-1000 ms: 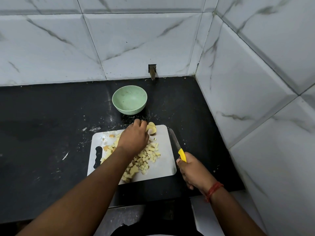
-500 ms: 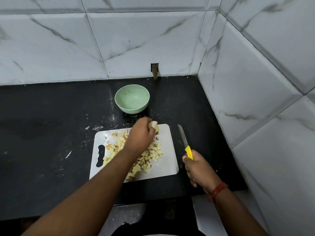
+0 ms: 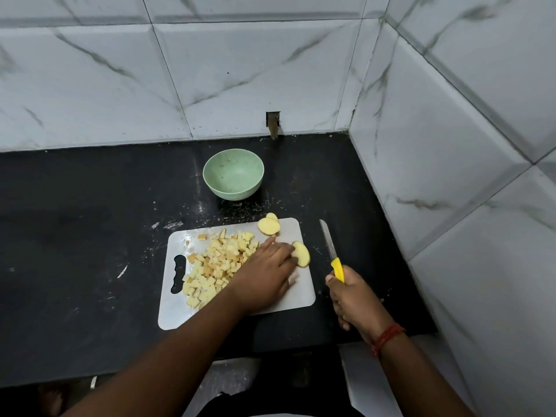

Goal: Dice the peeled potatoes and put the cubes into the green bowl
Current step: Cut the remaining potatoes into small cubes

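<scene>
A white cutting board lies on the black counter and carries a heap of potato cubes on its left half. My left hand rests on the board and holds a potato piece at its fingertips. Two more potato slices lie at the board's far edge. My right hand grips a yellow-handled knife just right of the board, blade pointing away. The green bowl stands beyond the board with nothing in it.
The black counter ends at marble-tiled walls behind and on the right. A small wall opening sits above the bowl. White crumbs are scattered around the bowl and board. The counter's front edge runs below my arms.
My left hand has drawn one potato piece from the board's far edge toward the middle right, uncovering the slices left behind. The knife hand has shifted slightly right.
</scene>
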Tool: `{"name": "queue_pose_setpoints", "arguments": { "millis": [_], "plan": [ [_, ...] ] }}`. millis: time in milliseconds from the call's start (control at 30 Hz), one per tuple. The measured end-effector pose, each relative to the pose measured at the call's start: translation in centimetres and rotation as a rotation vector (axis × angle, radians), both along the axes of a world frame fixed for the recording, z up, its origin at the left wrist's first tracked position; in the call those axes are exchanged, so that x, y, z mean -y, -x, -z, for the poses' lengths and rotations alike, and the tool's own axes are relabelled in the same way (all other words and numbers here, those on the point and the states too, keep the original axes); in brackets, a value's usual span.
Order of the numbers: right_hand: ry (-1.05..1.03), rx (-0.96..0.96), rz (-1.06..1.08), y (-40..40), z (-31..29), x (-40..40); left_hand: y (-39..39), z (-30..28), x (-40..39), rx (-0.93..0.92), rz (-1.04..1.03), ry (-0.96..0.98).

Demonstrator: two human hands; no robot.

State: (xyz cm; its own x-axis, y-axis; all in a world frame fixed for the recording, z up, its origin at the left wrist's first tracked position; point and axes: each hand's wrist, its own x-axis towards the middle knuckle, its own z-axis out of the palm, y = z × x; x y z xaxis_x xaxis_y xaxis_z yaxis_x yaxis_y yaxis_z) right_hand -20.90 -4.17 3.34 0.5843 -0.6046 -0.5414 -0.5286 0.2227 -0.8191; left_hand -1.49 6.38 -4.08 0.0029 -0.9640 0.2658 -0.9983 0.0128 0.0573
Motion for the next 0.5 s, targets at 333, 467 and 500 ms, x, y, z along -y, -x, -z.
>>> {"name": "queue_pose_setpoints", "arguments": {
  "millis": [333,467,500],
  "plan": [
    [0.247,-0.249,-0.168,-0.7,0.9,0.4,-0.8,0.4,-1.9,0.183,-0.096,-0.032],
    [0.415,-0.334,-0.210,-2.5,1.1,0.3,-0.7,0.0,-1.9,0.202,-0.060,-0.045],
    [0.445,-0.315,-0.182,-3.0,1.2,0.3,-0.6,-0.2,-1.9,0.209,-0.047,-0.036]
  ]
}}
